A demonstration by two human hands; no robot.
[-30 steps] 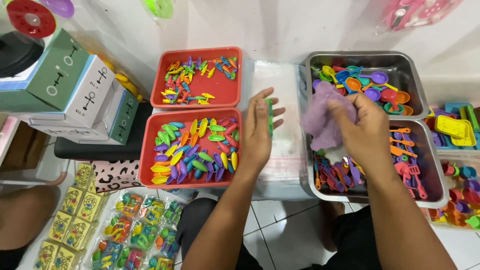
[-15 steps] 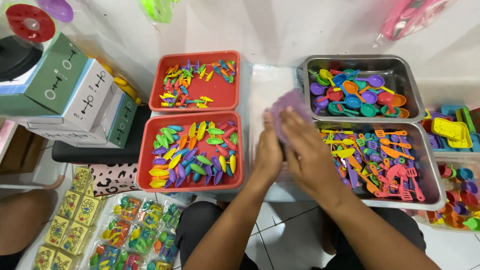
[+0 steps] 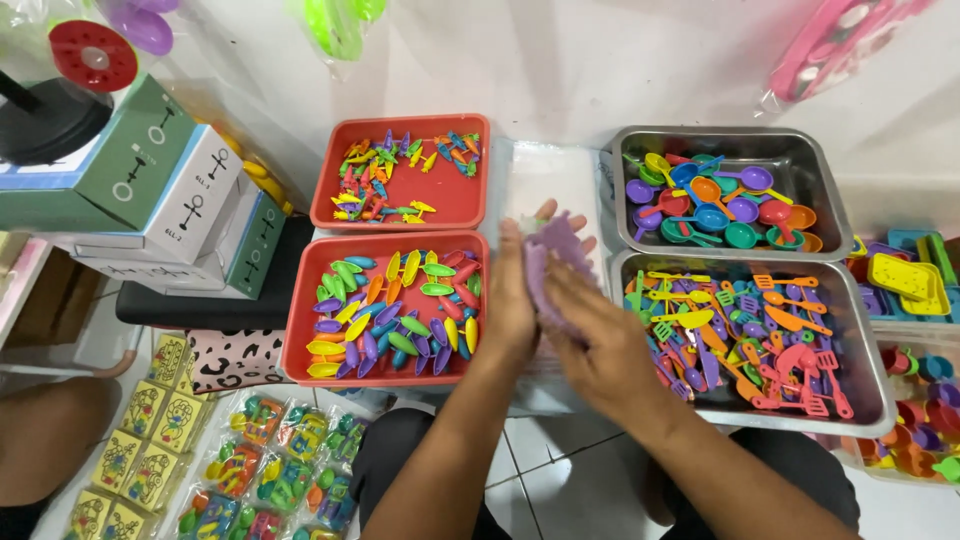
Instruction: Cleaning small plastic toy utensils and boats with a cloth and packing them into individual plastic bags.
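Both my hands meet over a stack of clear plastic bags (image 3: 545, 180) between the trays. My left hand (image 3: 520, 290) and my right hand (image 3: 600, 340) grip a light purple toy piece (image 3: 555, 262) between them. To the left lies a red tray (image 3: 390, 370) of small coloured leaf-shaped toys, with a second red tray (image 3: 470, 205) of tiny coloured figures behind it. To the right are two metal trays: the near one (image 3: 860, 400) holds toy spatulas and knives, the far one (image 3: 800, 160) holds toy pans and ladles.
Stacked cardboard boxes (image 3: 170, 195) stand at the left on a black stool (image 3: 200, 305). Packed toy bags (image 3: 240, 470) lie on the floor at lower left. Bins of yellow and blue toy parts (image 3: 905, 280) sit at the far right. A white wall is behind.
My right hand lifted the purple piece from the near metal tray and carried it left. Both hands have come together on it over the clear bags.
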